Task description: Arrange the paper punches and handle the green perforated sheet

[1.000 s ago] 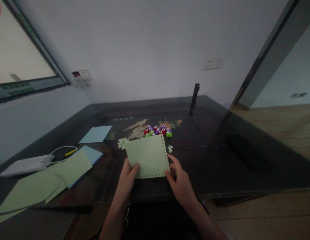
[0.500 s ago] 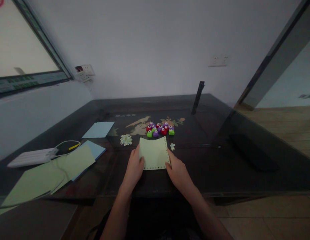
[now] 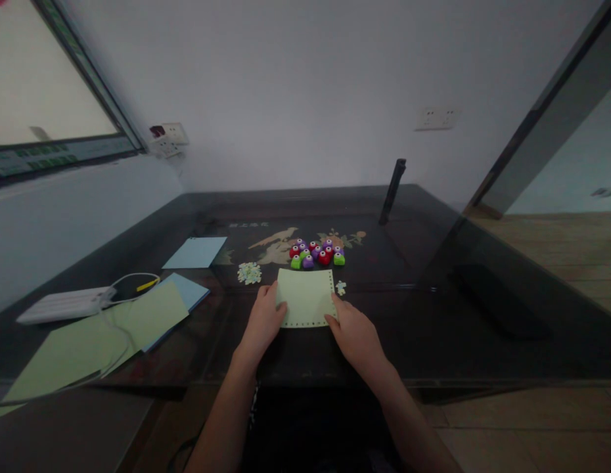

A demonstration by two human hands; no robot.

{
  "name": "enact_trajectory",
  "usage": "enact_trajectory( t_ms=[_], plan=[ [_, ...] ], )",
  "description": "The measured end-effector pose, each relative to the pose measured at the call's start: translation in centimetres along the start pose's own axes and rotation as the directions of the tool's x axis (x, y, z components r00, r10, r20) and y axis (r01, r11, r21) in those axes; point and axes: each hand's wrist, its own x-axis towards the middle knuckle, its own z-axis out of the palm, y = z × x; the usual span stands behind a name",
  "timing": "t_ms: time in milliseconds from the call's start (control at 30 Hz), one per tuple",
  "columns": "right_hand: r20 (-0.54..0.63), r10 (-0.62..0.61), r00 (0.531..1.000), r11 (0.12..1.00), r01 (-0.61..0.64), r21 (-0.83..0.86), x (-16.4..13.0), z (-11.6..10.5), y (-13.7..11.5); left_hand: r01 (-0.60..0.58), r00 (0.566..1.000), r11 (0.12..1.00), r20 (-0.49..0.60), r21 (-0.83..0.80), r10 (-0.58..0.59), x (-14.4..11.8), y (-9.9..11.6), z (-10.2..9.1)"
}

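Hands (image 3: 260, 323) (image 3: 353, 334) pinch green sheet (image 3: 305, 297) on table (image 3: 433, 315).

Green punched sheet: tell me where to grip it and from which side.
Pinch the green punched sheet at its two near corners, coming from the near edge, where the left hand and right hand already rest. It lies flat on the table, and the craft punches crowd its far edge.

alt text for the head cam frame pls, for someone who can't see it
Two bare hands, left hand and right hand, hold a pale green sheet of paper with punched holes along its edges, low over a dark glass-topped table. Behind it sit a cluster of small coloured punches and paper cut-outs; more green and blue sheets lie to the left.
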Motion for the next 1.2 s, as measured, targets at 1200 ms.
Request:
enact_trajectory(
  t_ms=[1200],
  plan=[
    [-0.223, -0.087, 0.971, 0.954, 0.146, 0.263, -0.5, 1.8, 1.9, 0.011, 0.997, 0.864, -0.056, -0.503, -0.046, -1.7, -2.4, 1.6]
  ],
)
